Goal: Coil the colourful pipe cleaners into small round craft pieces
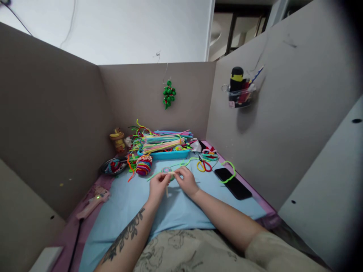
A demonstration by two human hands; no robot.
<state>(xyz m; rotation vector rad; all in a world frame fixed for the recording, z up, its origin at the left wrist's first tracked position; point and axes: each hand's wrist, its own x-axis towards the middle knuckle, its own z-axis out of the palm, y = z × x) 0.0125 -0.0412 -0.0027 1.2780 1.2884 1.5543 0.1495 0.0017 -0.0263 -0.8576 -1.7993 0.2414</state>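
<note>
My left hand (158,186) and my right hand (185,180) meet over the light blue mat (172,211). Both pinch a small round pink-and-green piece (168,172) wound from pipe cleaners. A thin pale stick hangs down from it between my hands. A green pipe cleaner (185,163) trails from the piece to the left and toward the back right. Fingers of both hands are closed round the piece.
A blue tray (167,154) piled with coloured pipe cleaners stands at the back. Beside it sit a striped woven ball (143,165), a dark dish (113,166), yellow-and-red scissors (204,164) and a black phone (233,183). A pink glue gun (93,202) lies left. Grey partition walls enclose the desk.
</note>
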